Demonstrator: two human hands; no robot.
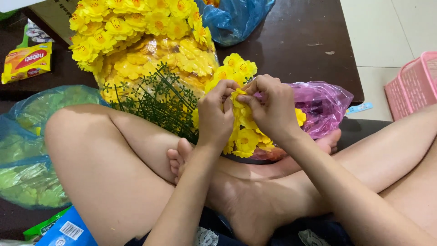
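Yellow flowers [246, 136], dark green stems [154, 98], pink bag [325, 107], blue bag [234, 18], pink basket [412, 84]

A pink basket [412, 84] sits at three o'clock on the pale floor [378, 36]. At nine o'clock a blue bag [27, 150] holds green leaves. A yellow snack packet [26, 61] lies at ten o'clock on the dark table [296, 41]. Another blue bag [234, 18] is at twelve o'clock. A blue packet [66, 232] shows at seven o'clock.
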